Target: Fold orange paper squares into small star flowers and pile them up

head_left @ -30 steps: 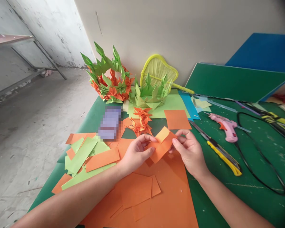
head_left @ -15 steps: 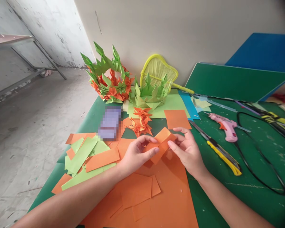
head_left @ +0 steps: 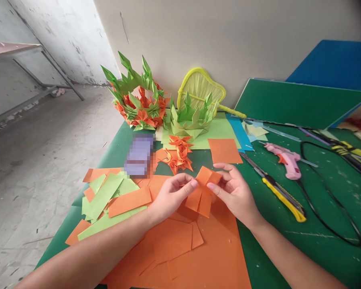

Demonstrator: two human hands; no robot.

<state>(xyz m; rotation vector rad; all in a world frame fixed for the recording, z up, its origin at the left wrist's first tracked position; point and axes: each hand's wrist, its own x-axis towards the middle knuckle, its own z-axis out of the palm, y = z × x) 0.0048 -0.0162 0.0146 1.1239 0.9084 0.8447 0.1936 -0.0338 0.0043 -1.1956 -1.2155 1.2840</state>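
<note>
Between both hands is a partly folded piece of orange paper (head_left: 201,197), held above a large orange sheet (head_left: 219,257). My left hand (head_left: 177,193) pinches its left side between thumb and fingers. On the other side, my right hand (head_left: 233,188) grips it with the thumb in front and fingers behind. Two creased flaps hang down from the folded part. Just beyond the hands lie several orange paper flowers (head_left: 179,156) and a flat orange square (head_left: 225,151). Loose orange cut pieces (head_left: 174,241) rest on the big sheet.
Green and orange scraps (head_left: 108,196) lie left, near a blurred-out purple object (head_left: 139,155). Two folded-paper crowns, one green-and-orange (head_left: 141,108), one green (head_left: 194,120), stand behind. A yellow fan (head_left: 200,90) leans on the wall. Rightward are a box cutter (head_left: 276,190) and pink glue gun (head_left: 284,158) with a cord.
The orange paper has turned in my hands, and its lower flaps now hang down and apart. My right hand has shifted slightly left.
</note>
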